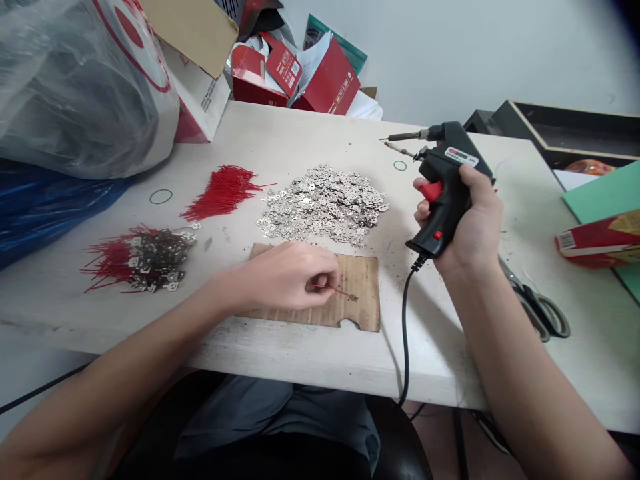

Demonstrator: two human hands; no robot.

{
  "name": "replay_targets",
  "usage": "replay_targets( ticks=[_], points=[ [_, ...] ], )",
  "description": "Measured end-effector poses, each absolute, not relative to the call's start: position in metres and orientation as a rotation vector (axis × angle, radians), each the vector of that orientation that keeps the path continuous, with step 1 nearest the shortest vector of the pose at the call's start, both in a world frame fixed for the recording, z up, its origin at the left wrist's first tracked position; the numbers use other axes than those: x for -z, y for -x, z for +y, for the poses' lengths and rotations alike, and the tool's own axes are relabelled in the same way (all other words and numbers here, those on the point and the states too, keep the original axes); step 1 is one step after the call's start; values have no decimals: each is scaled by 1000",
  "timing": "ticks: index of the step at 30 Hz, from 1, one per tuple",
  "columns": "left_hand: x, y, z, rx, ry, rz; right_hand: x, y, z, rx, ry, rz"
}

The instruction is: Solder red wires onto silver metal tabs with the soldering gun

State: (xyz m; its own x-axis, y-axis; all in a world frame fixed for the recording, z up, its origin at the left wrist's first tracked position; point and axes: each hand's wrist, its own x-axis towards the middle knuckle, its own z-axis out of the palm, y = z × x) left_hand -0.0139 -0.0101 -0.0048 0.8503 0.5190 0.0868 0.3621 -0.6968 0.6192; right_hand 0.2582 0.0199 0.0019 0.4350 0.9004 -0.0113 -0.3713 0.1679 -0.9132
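Over a piece of corrugated cardboard point(365, 280), my left hand point(295, 273) is closed on a thin red wire point(341, 291). The wire's far end meets a small metal tab point(353, 297) lying on the cardboard. My right hand point(473, 220) grips a black soldering gun point(445, 187) by its handle, raised above the table at the right. Its tip points left, apart from the wire, and a finger lies by the red trigger. Behind the cardboard is a heap of loose metal tabs point(325, 203). A bundle of red wires point(223, 193) lies left of that heap.
At the left lies a pile of wires with tabs attached point(145, 260), near a plastic bag point(75, 87). Scissors point(543, 307) rest right of my right forearm. The gun's black cord point(406, 340) hangs over the table's front edge. Red boxes point(325, 80) stand at the back.
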Motion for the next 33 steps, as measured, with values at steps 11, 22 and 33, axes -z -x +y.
replay_targets(
  ticks=[11,22,33],
  points=[
    [4,15,-11,-350,-2441,623,-1,-258,20,-1013,1028,-626],
    [7,16,-10,-399,-2442,589,-3,-258,19,-1057,1074,-597],
    [6,15,-10,-385,-2445,589,-3,-258,19,-1070,1060,-602]
  ],
)
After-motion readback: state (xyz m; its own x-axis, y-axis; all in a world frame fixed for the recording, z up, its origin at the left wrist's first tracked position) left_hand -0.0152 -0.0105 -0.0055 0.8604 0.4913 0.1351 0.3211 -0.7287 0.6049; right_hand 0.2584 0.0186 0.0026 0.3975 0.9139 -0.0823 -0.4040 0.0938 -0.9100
